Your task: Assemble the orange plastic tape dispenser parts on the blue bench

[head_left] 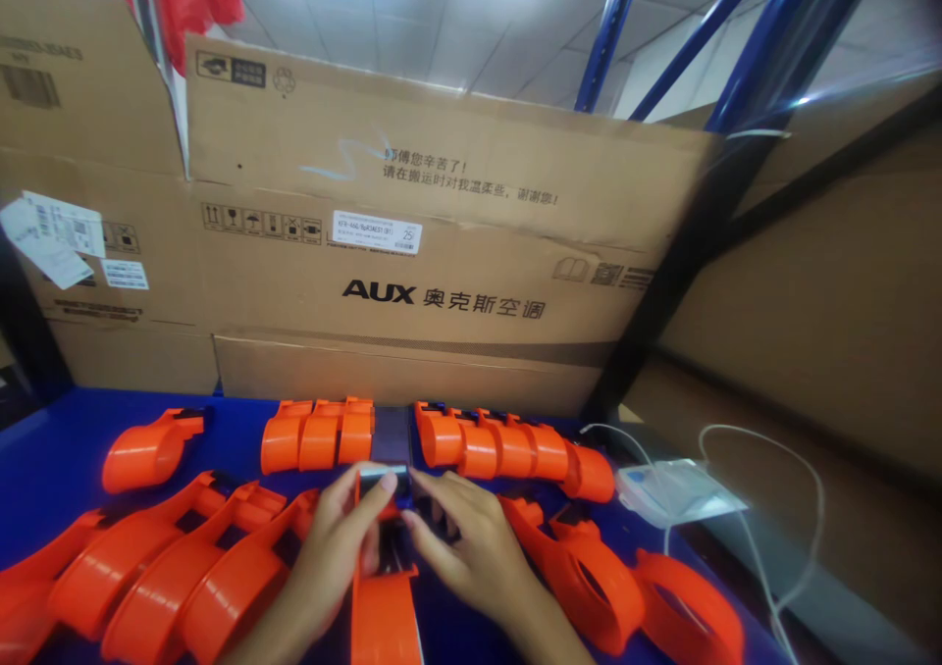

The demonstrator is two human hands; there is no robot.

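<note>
An orange plastic tape dispenser (384, 621) is in front of me at the bottom middle, its ring toward me and its dark head upward. My left hand (342, 523) grips the head from the left, thumb lying across a dark, shiny part. From the right, my right hand (471, 537) has its thumb and index fingertips at the head's right edge; its other fingers are curled and partly hidden. Any small part between the fingertips is too blurred to make out. More orange tape dispensers (235, 587) lie close on the left, and others (600, 587) on the right.
Along the back of the blue tabletop (242, 425) stand two rows of orange tape dispensers (507, 449), with a dark block (391, 436) between them. Behind rises a cardboard sheet (442, 322). A clear plastic box (681, 488) with white cables sits at right, near a dark rack post (662, 273).
</note>
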